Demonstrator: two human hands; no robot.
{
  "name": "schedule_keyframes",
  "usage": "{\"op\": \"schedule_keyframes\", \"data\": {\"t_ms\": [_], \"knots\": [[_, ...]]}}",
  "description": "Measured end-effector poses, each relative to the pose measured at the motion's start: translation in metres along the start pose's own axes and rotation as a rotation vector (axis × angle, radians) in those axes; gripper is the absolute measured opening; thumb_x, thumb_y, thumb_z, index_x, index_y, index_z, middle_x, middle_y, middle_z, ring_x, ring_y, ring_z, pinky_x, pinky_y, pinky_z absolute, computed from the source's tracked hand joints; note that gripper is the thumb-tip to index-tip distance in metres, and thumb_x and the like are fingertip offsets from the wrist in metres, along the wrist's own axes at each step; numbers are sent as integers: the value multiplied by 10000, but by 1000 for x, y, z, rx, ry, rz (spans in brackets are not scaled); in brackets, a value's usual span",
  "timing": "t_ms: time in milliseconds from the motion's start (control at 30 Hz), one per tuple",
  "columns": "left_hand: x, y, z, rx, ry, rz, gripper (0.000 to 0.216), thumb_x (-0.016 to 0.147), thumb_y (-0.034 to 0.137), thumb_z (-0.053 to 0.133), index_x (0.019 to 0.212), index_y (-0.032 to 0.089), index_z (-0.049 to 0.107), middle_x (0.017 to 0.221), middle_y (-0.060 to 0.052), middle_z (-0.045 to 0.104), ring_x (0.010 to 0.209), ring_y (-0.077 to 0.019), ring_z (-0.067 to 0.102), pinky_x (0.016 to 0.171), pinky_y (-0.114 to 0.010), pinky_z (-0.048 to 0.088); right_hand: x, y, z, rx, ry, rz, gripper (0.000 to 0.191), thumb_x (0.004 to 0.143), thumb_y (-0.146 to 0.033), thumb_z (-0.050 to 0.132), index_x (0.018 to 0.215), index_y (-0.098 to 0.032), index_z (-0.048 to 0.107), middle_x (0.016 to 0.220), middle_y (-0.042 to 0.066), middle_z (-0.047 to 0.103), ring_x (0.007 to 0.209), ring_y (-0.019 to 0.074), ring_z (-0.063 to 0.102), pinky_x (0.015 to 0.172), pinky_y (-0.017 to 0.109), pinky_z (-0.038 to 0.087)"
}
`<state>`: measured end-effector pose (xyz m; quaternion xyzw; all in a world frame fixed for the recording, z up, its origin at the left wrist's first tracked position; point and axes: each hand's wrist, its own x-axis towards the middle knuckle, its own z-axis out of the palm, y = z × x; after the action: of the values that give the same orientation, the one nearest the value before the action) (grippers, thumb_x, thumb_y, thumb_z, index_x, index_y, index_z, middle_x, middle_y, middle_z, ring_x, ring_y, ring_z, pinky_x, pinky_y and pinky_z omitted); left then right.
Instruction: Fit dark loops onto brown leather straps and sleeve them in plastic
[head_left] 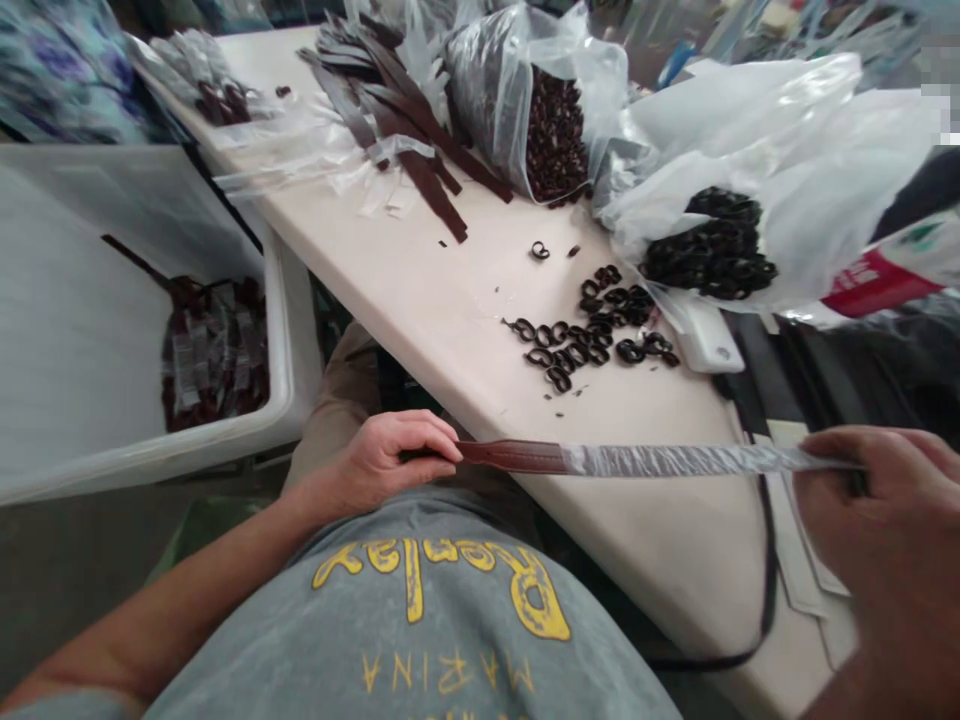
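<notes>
The brown strap point(521, 457) spans the near edge of the desk point(420, 290): the left grip point(394, 452), off the desk, is pinched on its bare end; the right grip point(889, 490), over the desk, is closed on its wrapped end. A hard pull could make the thin plastic wrap point(675, 461) slip or tear; dipping low could scatter the black loops point(577, 345) on the desk.

On the head view, I observe the left hand point(394, 455) pinching the exposed brown end of a strap point(652, 461); the right hand point(874, 490) grips its film-wrapped end. The strap spans the table point(360, 240) edge. Beyond it, I note scattered black loops point(581, 345); at left, a white bin point(281, 395) contains wrapped straps point(217, 355).
</notes>
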<state>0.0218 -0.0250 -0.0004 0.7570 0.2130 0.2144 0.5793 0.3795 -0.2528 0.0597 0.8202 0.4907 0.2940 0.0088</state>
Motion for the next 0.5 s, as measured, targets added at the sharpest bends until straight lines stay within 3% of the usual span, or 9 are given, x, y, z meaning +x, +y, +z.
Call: {"op": "schedule_keyframes", "data": {"t_ms": [133,200,267,333,400,500], "knots": [[10,-1,21,25,-61,110,103,775,224,739,865,235,788,852,-80,741,758,-182,680,708,-261,536,4,23,-12,78,-218,-49,151,760,-218,472,723,-240,616,745,50,695,706,210,660,646,323,461],[14,0,28,32,-84,127,98,798,218,715,862,233,787,841,-81,741,753,-179,679,708,-258,532,5,18,-18,143,-209,-53,221,802,-201,444,786,-219,664,826,69,724,751,206,680,711,323,496],[17,1,35,41,-101,126,94,804,224,707,854,235,786,832,-80,741,745,-180,676,708,-262,530,6,-3,-23,281,-109,-18,248,878,-225,450,926,-191,691,1003,98,731,879,211,692,810,334,515],[19,2,39,48,-105,120,87,805,230,705,841,235,784,817,-75,740,732,-180,671,702,-264,526,5,-39,-26,549,-93,-43,219,916,-297,536,1042,-183,673,1136,108,702,1026,216,670,916,355,505],[20,3,43,54,-93,120,76,800,231,711,831,230,780,798,-70,739,715,-175,667,687,-259,520,2,-78,-24,818,-204,-196,239,913,-351,599,1089,-197,653,1166,95,694,1063,205,661,986,385,481],[20,2,45,68,-56,118,62,787,221,725,827,219,772,764,-54,734,665,-154,653,648,-238,505,-6,-121,-14,918,-310,-388,206,925,-372,604,1054,-227,675,1100,62,731,988,186,691,1057,424,424]]}}
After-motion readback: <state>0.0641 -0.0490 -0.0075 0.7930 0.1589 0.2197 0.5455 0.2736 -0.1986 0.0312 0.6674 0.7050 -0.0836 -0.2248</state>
